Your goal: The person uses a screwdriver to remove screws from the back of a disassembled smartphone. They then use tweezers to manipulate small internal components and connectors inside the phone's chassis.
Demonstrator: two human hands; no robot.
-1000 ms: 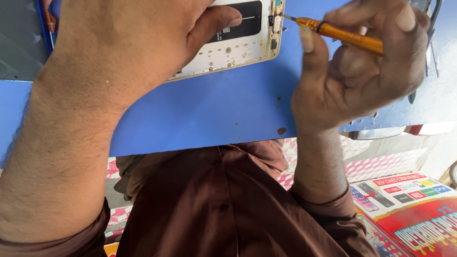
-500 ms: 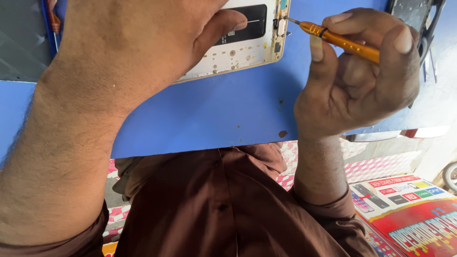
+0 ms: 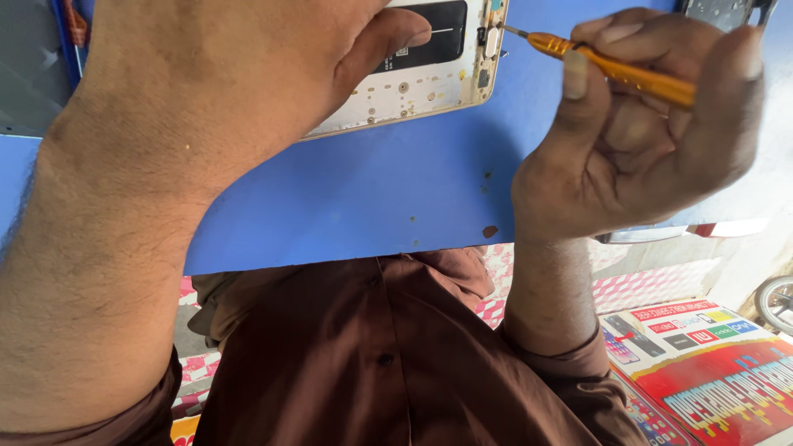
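An opened phone (image 3: pixel 429 78) with a white-and-gold inner frame and a black battery lies on a blue mat (image 3: pixel 372 198). My left hand (image 3: pixel 223 83) presses down on it, thumb resting on the battery, covering most of the phone. My right hand (image 3: pixel 644 132) grips an orange-handled screwdriver (image 3: pixel 611 66); its thin metal tip touches the phone's right edge near a small component.
The blue mat's near edge (image 3: pixel 347 256) runs just above my brown shirt (image 3: pixel 388 355). A colourful printed poster (image 3: pixel 710 372) lies at lower right. Another dark device part (image 3: pixel 723 10) shows at the top right, a red-and-blue tool (image 3: pixel 74 29) at top left.
The screwdriver's tip stays at the phone's right edge while my right hand shifts slightly lower and right. My left hand keeps holding the phone down.
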